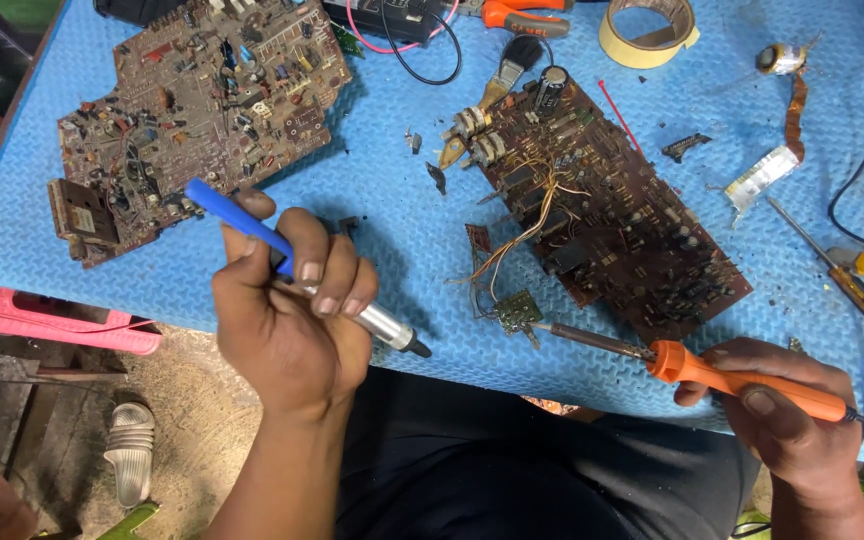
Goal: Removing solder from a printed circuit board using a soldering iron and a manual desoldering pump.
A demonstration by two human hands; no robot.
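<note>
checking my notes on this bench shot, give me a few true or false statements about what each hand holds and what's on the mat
1. The left hand grips a blue and silver desoldering pump. True.
2. The right hand holds a green screwdriver. False: it holds an orange soldering iron.
3. The iron's tip nears a small green board. True.
4. The mat is red. False: it is blue.
5. One circuit board lies on it. False: two large brown boards do.

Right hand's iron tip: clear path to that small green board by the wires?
Probably yes. The right hand holds the soldering iron with its tip already beside the small green board; only bare blue mat lies between.
</note>
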